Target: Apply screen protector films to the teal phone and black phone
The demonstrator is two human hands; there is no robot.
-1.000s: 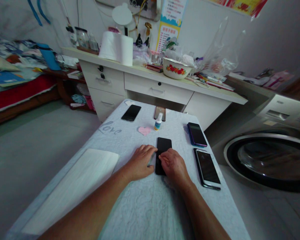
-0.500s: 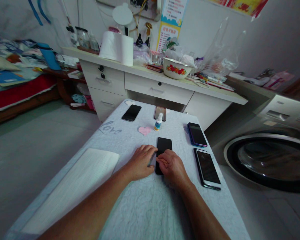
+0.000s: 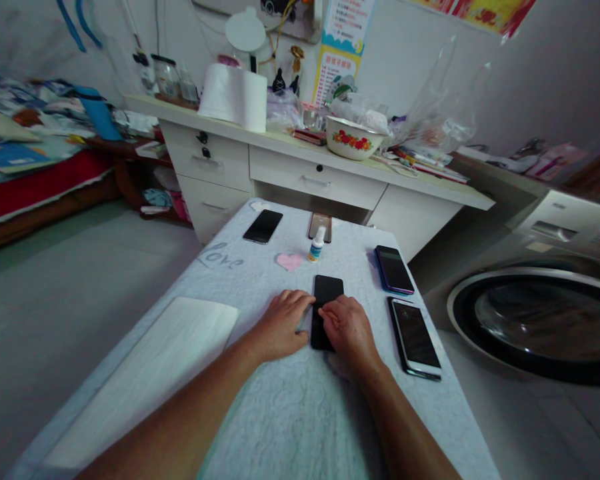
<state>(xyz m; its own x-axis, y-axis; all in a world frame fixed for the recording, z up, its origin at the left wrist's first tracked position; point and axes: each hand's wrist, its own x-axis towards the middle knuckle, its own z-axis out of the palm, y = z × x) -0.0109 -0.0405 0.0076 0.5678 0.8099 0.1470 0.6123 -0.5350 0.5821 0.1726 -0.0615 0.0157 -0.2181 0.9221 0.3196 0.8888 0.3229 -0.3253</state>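
Note:
A black smartphone [image 3: 329,288] lies flat, screen up, on the cloth-covered table in front of me. My left hand [image 3: 284,323] rests at its left edge, fingers stretched and thumb apart, with the fingertips touching the phone's side. Over the phone's right side is my right hand [image 3: 349,327], its fingers closed together and bent down at the screen. Whatever those fingers may hold is hidden or too small to make out. Beyond the phone's far end stands a small white spray bottle [image 3: 317,245] with a blue and yellow label.
Near the right edge lie a white-framed phone [image 3: 416,338] and a dark purple-blue phone [image 3: 395,269]. Farther back are another black phone [image 3: 263,226] and a brownish phone or case [image 3: 325,223]. A folded white cloth or paper [image 3: 155,373] covers the left side. A washing machine [image 3: 545,300] stands right.
My right hand has shifted slightly right and turned over the phone, its fingers drawn in more tightly. My left hand and the phone stay in place.

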